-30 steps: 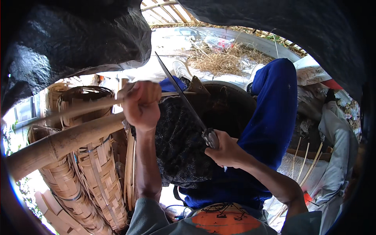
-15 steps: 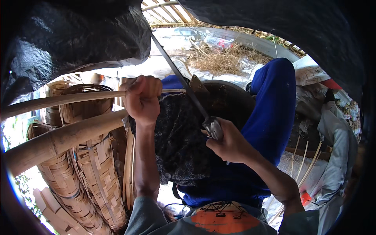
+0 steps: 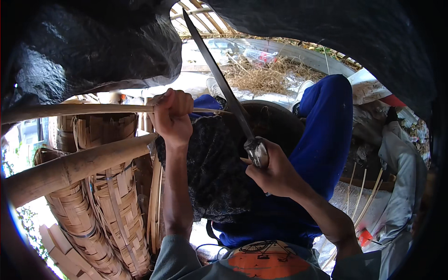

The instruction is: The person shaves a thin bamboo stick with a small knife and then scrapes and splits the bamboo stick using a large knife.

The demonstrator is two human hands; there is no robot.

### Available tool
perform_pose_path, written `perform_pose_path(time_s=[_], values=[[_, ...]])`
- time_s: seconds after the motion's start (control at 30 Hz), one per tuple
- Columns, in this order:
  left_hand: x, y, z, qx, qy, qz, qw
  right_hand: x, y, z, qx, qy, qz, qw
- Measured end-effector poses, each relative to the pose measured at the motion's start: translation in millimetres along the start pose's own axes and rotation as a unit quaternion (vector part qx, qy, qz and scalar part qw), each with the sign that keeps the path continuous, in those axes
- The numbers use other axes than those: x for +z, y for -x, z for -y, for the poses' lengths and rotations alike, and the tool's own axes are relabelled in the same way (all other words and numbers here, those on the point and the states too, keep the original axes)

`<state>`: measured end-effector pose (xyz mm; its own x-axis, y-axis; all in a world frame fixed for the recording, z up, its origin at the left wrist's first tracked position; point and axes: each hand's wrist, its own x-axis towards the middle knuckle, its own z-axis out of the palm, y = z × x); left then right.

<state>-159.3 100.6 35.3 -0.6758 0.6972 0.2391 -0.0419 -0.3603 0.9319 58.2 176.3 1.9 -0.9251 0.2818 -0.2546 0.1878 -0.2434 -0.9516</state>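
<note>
My left hand (image 3: 172,116) is closed in a fist around a thin bamboo strip (image 3: 84,109), which runs out far to the left and ends a short way right of my fist. In my right hand (image 3: 275,170) is the grip of a long knife (image 3: 217,70), its dark blade slanting up and to the left. The strip's right end lies close to the blade; whether they touch I cannot tell. Under my left forearm a dark patterned cloth (image 3: 214,172) covers my lap and thigh.
A thick bamboo pole (image 3: 84,170) crosses at the left, above tall woven bamboo baskets (image 3: 119,210). Black sheeting (image 3: 107,46) hangs overhead. Dry straw (image 3: 266,74) lies beyond my feet. Thin sticks (image 3: 368,200) and pale sheeting (image 3: 401,158) are at the right.
The knife has swung slightly, showing more of its blade up to the tip. The strip's left part has risen, and a little more of its end shows right of my fist.
</note>
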Motion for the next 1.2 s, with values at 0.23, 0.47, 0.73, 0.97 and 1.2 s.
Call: perform_pose_path(time_s=[0.23,0.47,0.73,0.97,1.2], values=[[7,-6,4,0.017,-0.004,-0.042,0.999,14,2,-44,0.340,-0.170,0.046,0.924],[10,-13,1,0.040,-0.027,-0.066,0.997,-21,-1,-13,0.191,-0.116,-0.013,0.975],[11,-30,9,0.061,-0.057,-0.088,0.993,-44,-36,2,0.133,-0.094,-0.019,0.987],[16,-38,12,0.044,-0.067,-0.062,0.995,-41,-49,-11,0.182,-0.073,0.006,0.981],[25,-47,15,0.099,-0.095,-0.155,0.978,-19,-53,0,-0.038,0.025,-0.025,0.999]])
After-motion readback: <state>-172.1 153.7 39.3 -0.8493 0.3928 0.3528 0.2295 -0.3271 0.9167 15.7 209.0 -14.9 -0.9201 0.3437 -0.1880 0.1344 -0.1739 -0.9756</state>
